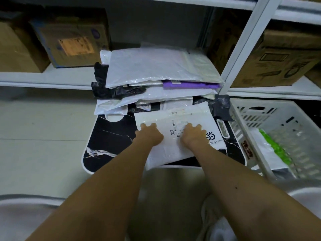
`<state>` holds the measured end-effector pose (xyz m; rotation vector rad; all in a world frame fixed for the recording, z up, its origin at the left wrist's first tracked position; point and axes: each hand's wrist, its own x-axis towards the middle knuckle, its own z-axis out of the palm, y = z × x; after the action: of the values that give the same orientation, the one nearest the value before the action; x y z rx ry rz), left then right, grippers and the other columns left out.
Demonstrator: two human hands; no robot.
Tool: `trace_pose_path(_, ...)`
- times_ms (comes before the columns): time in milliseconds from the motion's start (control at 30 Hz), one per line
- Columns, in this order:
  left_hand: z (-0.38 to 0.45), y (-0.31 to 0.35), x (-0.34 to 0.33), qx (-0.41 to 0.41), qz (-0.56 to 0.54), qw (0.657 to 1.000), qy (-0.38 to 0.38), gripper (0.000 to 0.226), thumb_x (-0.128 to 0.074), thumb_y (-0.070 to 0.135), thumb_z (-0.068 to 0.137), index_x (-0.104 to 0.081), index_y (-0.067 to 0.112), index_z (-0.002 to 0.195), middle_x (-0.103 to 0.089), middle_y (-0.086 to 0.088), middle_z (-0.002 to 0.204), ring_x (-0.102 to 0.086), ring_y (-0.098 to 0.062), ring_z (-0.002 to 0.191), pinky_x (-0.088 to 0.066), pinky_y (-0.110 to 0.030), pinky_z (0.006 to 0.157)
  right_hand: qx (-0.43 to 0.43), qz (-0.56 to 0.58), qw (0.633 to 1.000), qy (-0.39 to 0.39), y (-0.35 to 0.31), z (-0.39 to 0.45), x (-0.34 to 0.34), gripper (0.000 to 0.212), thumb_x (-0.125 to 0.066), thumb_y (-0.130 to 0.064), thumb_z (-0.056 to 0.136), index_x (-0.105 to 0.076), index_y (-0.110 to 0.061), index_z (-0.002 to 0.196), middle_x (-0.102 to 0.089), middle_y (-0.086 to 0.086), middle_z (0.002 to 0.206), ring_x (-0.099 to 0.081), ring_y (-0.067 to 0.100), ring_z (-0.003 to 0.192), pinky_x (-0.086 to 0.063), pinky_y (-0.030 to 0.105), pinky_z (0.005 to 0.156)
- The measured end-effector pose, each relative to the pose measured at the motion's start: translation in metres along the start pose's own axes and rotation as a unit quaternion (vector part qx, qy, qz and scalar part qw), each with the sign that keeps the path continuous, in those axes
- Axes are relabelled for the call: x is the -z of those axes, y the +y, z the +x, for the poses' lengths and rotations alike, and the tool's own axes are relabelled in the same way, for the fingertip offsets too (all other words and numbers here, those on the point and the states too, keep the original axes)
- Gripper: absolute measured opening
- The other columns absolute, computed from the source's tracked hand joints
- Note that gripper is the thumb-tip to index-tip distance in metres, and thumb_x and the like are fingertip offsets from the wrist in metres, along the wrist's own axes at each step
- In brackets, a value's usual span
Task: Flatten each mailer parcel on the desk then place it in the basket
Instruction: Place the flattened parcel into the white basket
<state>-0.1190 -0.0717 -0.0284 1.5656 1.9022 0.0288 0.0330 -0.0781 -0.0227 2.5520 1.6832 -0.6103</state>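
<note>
We find both hands flat on a white mailer point(177, 136) that lies on the black marbled counter point(107, 136). Our left hand point(150, 135) presses the mailer's left part, fingers straight and close together, pointing away from us. Our right hand point(192, 134) presses just to its right, near the printed label, fingers likewise extended; neither hand curls round anything. Both forearms reach forward, nearly parallel, the wrists low.

The mailer's near edge overhangs the counter's near rim, below the wrists. To the left of the left hand the counter surface is bare up to its white rim. Beyond the fingertips, the mailer's far edge meets a stack of parcels point(156, 79), white, black and purple, piled against the shelf point(43, 80) behind.

To the right of the right hand stands a white slotted basket point(243, 122), its wall just beside the counter's right edge. Inside it lies a parcel with green contents point(272, 150). Cardboard boxes point(73, 42) sit on the shelf well beyond the left hand.
</note>
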Motion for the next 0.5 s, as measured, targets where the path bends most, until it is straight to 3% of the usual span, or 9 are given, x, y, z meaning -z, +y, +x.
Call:
trace_pose_path(67, 0.0, 0.007, -0.017, -0.013, 0.063, 0.997, -0.042, 0.071, -0.054, 0.056, 0.083, -0.03, 0.024, 0.142, -0.009, -0.016, 0.155, -0.02, -0.046, 0.137, -0.026, -0.058, 0.109, -0.068, 0.011, 0.998, -0.014, 0.021, 0.005, -0.001, 0.045, -0.047, -0.04, 0.093, -0.038, -0.023, 0.133, -0.031, 0.012, 0.139, -0.033, 0.035, 0.126, -0.038, 0.053, 0.099)
trace_pose_path(167, -0.005, 0.011, -0.03, -0.001, 0.096, 0.994, -0.053, 0.097, -0.061, 0.068, 0.075, -0.014, 0.025, 0.149, 0.017, -0.012, 0.158, 0.007, -0.046, 0.143, -0.02, -0.063, 0.11, -0.094, 0.024, 0.995, -0.024, 0.029, 0.005, -0.006, 0.055, -0.045, -0.051, 0.091, -0.036, -0.023, 0.137, -0.031, 0.014, 0.138, -0.034, 0.036, 0.122, -0.039, 0.044, 0.089)
trace_pose_path(333, -0.002, -0.008, -0.018, 0.002, 0.215, 0.973, 0.08, 0.07, -0.037, 0.047, 0.096, 0.0, 0.027, 0.152, 0.024, -0.011, 0.157, 0.017, -0.039, 0.144, -0.01, -0.062, 0.113, -0.068, 0.138, 0.988, -0.026, 0.002, -0.004, -0.017, 0.046, -0.046, -0.035, 0.093, -0.038, -0.016, 0.134, -0.031, 0.014, 0.135, -0.042, 0.036, 0.118, -0.039, 0.039, 0.09)
trace_pose_path(400, -0.001, -0.015, -0.014, -0.017, 0.226, 0.97, 0.087, 0.063, -0.025, 0.05, 0.099, 0.001, 0.029, 0.152, 0.022, -0.01, 0.158, 0.016, -0.037, 0.145, -0.007, -0.061, 0.114, -0.028, 0.115, 0.991, 0.057, -0.008, -0.016, -0.02, 0.045, -0.046, -0.029, 0.093, -0.038, -0.017, 0.135, -0.035, 0.01, 0.133, -0.041, 0.032, 0.117, -0.039, 0.039, 0.091)
trace_pose_path(467, -0.004, -0.019, -0.017, -0.051, 0.225, 0.97, 0.08, 0.06, -0.016, 0.054, 0.098, 0.004, 0.033, 0.151, 0.02, -0.006, 0.158, 0.015, -0.034, 0.145, -0.007, -0.061, 0.113, 0.09, 0.002, 0.982, 0.168, -0.011, -0.026, -0.031, 0.049, -0.043, -0.031, 0.095, -0.032, -0.024, 0.142, -0.035, 0.008, 0.141, -0.035, 0.031, 0.126, -0.034, 0.044, 0.097)
trace_pose_path(500, -0.004, -0.02, -0.02, -0.066, 0.224, 0.969, 0.084, 0.058, -0.012, 0.055, 0.098, 0.006, 0.036, 0.15, 0.02, -0.004, 0.158, 0.016, -0.034, 0.145, -0.006, -0.062, 0.113, 0.158, -0.027, 0.969, 0.187, -0.011, -0.03, -0.038, 0.05, -0.04, -0.033, 0.097, -0.029, -0.026, 0.145, -0.031, 0.008, 0.148, -0.029, 0.032, 0.135, -0.029, 0.05, 0.103)
